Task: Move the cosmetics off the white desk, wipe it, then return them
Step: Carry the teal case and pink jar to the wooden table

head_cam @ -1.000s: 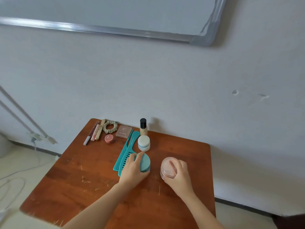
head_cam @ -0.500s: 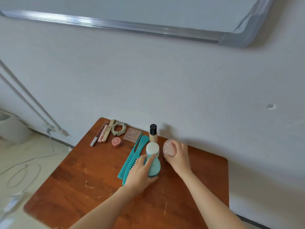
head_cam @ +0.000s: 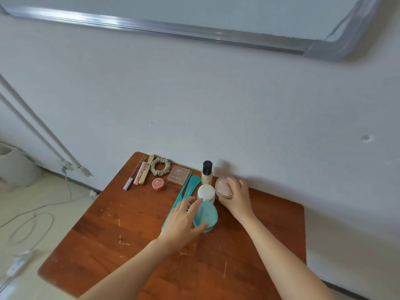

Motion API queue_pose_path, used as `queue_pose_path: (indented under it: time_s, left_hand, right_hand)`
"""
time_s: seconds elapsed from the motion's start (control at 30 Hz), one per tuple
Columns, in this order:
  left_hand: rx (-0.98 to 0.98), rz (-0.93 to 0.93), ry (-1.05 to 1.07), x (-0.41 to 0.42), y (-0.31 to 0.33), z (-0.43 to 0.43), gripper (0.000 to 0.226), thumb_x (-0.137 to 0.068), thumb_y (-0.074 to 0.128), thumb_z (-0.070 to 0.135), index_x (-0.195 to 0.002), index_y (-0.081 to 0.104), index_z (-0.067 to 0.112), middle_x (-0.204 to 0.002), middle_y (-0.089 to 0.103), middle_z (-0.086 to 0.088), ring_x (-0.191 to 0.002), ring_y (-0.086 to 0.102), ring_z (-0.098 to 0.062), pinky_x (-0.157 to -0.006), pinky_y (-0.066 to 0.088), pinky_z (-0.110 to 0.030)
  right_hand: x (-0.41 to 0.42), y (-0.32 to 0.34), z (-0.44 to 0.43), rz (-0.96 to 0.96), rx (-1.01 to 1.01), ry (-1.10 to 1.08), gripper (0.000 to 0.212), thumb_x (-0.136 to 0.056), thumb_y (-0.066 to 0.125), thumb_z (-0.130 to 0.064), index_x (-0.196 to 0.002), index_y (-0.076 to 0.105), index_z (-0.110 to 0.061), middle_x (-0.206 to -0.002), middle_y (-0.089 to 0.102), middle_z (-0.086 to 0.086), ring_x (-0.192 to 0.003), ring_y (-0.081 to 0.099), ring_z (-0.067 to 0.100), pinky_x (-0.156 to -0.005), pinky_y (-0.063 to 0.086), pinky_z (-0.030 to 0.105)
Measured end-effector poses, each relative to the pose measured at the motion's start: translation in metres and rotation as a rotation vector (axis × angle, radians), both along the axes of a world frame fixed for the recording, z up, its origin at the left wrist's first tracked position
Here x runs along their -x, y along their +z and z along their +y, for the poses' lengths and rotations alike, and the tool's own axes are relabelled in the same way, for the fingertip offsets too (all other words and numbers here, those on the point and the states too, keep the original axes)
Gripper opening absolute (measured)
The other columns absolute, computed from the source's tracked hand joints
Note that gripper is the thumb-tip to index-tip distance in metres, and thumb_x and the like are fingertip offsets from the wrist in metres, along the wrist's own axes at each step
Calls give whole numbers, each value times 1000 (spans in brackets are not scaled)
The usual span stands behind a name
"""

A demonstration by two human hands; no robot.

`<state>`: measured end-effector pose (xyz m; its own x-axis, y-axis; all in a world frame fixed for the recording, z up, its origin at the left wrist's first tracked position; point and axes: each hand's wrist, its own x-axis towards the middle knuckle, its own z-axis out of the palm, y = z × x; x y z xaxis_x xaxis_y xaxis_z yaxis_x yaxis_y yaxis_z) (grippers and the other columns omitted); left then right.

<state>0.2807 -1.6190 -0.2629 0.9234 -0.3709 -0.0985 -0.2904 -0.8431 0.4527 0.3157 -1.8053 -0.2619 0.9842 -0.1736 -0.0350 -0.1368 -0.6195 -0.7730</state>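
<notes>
**A:** In the head view, where are the hands?

**B:** Take the white jar (head_cam: 206, 191) as the mark. The right hand (head_cam: 237, 199) is just right of it, fingers curled round the pink jar (head_cam: 222, 186), which stands on the brown counter (head_cam: 129, 234) close to the wall. The left hand (head_cam: 181, 219) is just on the near side of the white jar, with thumb and fingers closed on the teal case (head_cam: 208, 213).

**A:** What does the coming move turn on?

**B:** I think it turns on the gap. The pink jar is right beside the white jar and may be touching it. The teal case lies just short of it. Each thing is under its own hand, so letting go looks like the step due. No white desk is in view.

**A:** What's the count?

**B:** Left of the white jar are two teal combs (head_cam: 190, 187), long axes running from the left hand toward the wall. Farther left are one compact (head_cam: 179, 175), one red pot (head_cam: 158, 184), one scrunchie (head_cam: 160, 166) and three slim sticks (head_cam: 139, 174). Behind the white jar is one bottle (head_cam: 207, 173).
</notes>
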Motion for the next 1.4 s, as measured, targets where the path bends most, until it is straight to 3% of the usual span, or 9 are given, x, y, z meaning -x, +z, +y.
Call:
queue_pose_path:
  time_s: [0.17, 0.3, 0.47, 0.67, 0.83, 0.93, 1.17, 1.27, 1.4]
  left_hand:
    - [72, -17, -23, -14, 8, 6, 54, -89, 45, 47, -138, 30, 29, -145, 30, 3, -132, 29, -14, -106, 33, -31]
    - [135, -31, -94, -24, 12, 10, 50, -91, 48, 40, -137, 34, 25, -143, 33, 1, -129, 33, -15, -104, 35, -31]
    - [229, -73, -328, -30, 23, 14, 47, -90, 51, 34, -134, 39, 23, -142, 33, -2, -117, 47, -19, -98, 42, -31]
    - [310, -132, -619, -8, 38, 34, 42, -89, 54, 28, -130, 48, 20, -140, 39, -5, -128, 38, -24, -101, 40, -40]
    - [369, -39, -909, 66, 55, 30, 44, -90, 51, 28, -133, 41, 21, -143, 35, -3, -133, 31, -21, -107, 32, -39]
    - [411, -14, -1099, 124, 68, 30, 47, -91, 48, 29, -136, 36, 20, -144, 33, -3, -133, 29, -20, -108, 30, -36]
    - [401, 50, -1435, 261, 85, 67, 53, -91, 47, 22, -139, 30, 8, -144, 32, -10, -132, 27, -25, -110, 26, -35]
    - [424, 68, -1536, 329, 93, 96, 56, -91, 47, 23, -141, 27, 9, -146, 31, -11, -134, 25, -25, -111, 20, -34]
    - [502, 122, -1612, 419, 100, 151, 55, -88, 52, 18, -139, 33, 8, -143, 35, -11, -132, 29, -26, -109, 22, -31]
  right_hand:
    - [32, 22, -8, -82, 121, -106, 52, -76, 70, -12, -124, 50, -12, -128, 45, 13, -124, 38, 25, -99, 29, 23]
    - [74, 37, -4, -30, 134, -242, 48, -83, 63, -19, -128, 47, -16, -142, 30, 10, -133, 29, 19, -102, 24, 20]
    - [140, 56, 28, -49, 162, -528, 39, -87, 59, -20, -125, 49, -20, -143, 30, 2, -132, 30, 13, -99, 24, 16]
    - [245, 67, 114, -40, 192, -896, 36, -87, 59, -23, -122, 53, -22, -137, 37, -2, -128, 34, 11, -100, 24, 18]
    - [356, 71, 186, 118, 283, -1143, 37, -85, 62, -20, -121, 55, -15, -132, 45, 5, -125, 36, 18, -95, 18, 10]
    - [425, 77, 224, 181, 325, -1329, 33, -83, 65, -21, -115, 60, -14, -123, 55, 5, -121, 42, 21, -99, 22, 17]
    - [538, 92, 334, 199, 342, -1627, 31, -82, 66, -21, -111, 62, -15, -114, 58, 1, -114, 46, 19, -93, 28, 17]
    - [589, 100, 388, 210, 338, -1717, 30, -82, 65, -20, -112, 61, -14, -115, 58, 2, -115, 45, 20, -95, 30, 21]
    - [665, 110, 467, 191, 367, -1842, 30, -80, 67, -15, -110, 63, -12, -117, 59, 6, -116, 45, 22, -90, 30, 17]
